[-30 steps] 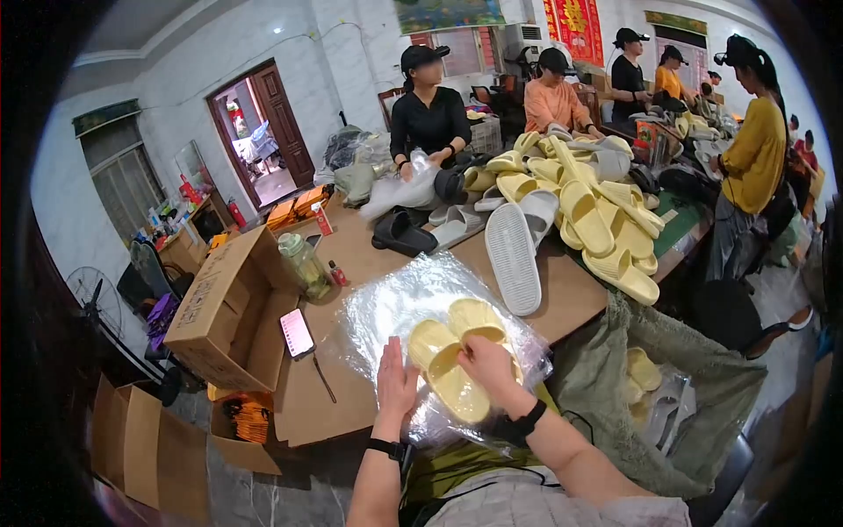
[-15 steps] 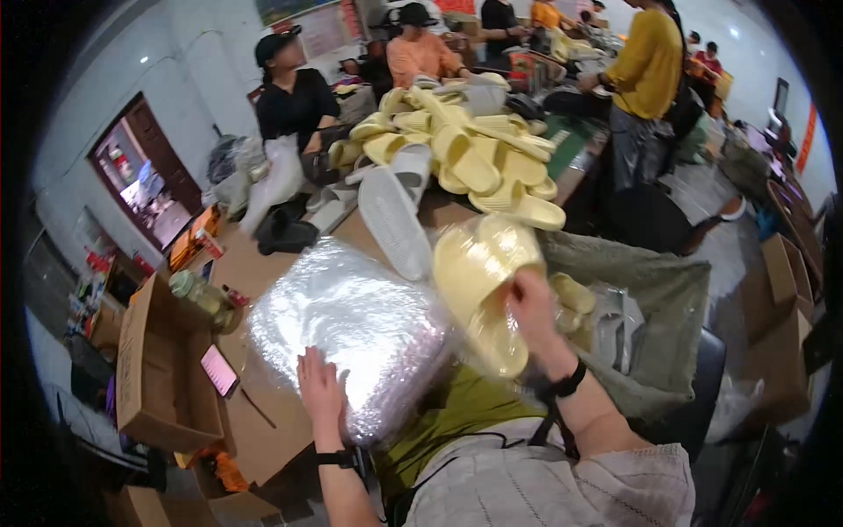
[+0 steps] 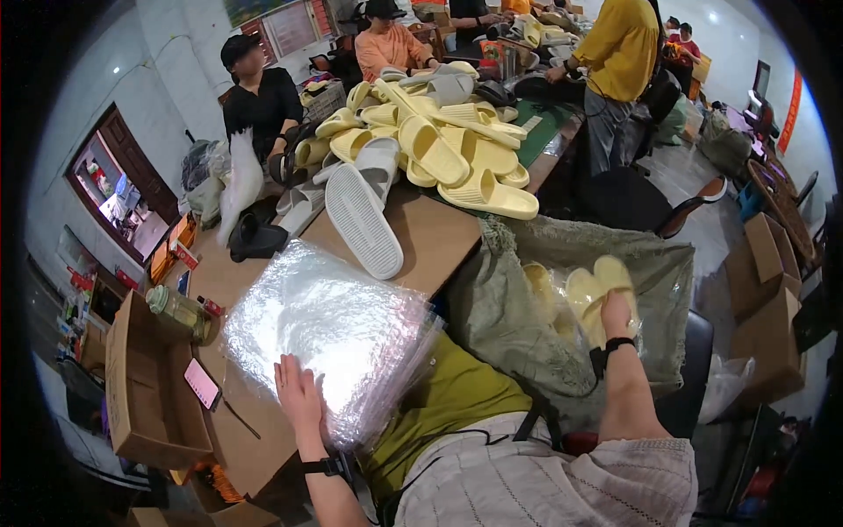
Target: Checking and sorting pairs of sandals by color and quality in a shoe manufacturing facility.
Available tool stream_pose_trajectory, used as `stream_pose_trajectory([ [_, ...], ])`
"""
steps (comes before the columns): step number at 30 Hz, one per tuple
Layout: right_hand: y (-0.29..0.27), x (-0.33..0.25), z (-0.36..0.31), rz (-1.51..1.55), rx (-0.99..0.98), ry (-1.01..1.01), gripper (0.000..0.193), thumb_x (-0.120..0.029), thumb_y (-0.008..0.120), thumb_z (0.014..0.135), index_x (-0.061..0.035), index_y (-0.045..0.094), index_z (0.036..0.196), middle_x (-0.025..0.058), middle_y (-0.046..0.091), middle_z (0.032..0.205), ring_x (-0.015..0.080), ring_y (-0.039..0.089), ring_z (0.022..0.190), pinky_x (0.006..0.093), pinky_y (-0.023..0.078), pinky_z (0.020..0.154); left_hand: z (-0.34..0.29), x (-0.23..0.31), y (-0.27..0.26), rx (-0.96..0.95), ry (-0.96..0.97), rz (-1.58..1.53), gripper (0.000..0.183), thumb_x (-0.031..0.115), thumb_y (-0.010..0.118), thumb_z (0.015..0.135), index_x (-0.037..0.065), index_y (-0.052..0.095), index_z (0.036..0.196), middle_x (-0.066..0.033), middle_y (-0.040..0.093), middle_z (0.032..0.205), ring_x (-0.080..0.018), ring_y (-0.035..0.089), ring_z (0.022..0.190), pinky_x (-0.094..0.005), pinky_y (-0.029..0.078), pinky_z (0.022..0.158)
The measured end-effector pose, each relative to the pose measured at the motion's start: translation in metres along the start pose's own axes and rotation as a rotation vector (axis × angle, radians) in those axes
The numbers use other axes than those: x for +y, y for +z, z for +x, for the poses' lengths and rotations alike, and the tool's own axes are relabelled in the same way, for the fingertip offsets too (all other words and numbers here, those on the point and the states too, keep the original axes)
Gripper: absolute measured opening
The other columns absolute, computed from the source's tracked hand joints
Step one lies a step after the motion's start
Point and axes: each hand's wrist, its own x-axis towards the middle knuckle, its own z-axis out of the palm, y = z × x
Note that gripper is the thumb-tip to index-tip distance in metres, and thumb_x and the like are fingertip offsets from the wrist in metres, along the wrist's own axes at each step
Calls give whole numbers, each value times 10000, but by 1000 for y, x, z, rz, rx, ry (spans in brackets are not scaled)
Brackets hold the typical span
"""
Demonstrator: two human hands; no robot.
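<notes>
Pale yellow slippers [image 3: 582, 288], a pair, sit in the right hand [image 3: 616, 312], its grip closed on them, within the opening of a grey-green sack [image 3: 492, 294] beside the desk [image 3: 421, 230]. Fingers straight, its grip open, the left hand [image 3: 299, 395] lies flat on a stack of shiny clear plastic [image 3: 334, 299] at the desk's near edge. Beyond the stack rests an upturned grey slipper [image 3: 362, 224], touching a heap of slippers [image 3: 430, 149]. Left of the stack lie a phone [image 3: 203, 384] and an open cardboard box [image 3: 158, 413].

Pale yellow slippers [image 3: 583, 292] are side by side in the right hand [image 3: 616, 311], and that shiny clear plastic stack [image 3: 338, 321] lies on the desk [image 3: 432, 241].
</notes>
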Motion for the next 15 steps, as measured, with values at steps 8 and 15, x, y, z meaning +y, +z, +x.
stream_pose_trajectory([
  [8, 4, -59, -29, 289, -196, -396, 260, -256, 614, 921, -11, 623, 1007, 221, 689, 917, 419, 655, 855, 506, 528, 747, 0, -11, 2, 10, 16, 72, 488, 194, 503, 1004, -39, 494, 1433, -216, 433, 1543, -403, 304, 1477, -452, 269, 1204],
  [15, 99, -140, -32, 116, -271, -528, 196, -118, 597, 895, 9, 664, 1029, 224, 701, 977, 398, 680, 912, 474, 545, 781, 3, 20, -8, 37, -56, 12, 479, 192, 526, 992, -29, 519, 1417, -218, 443, 1535, -410, 306, 1475, -463, 269, 1203],
])
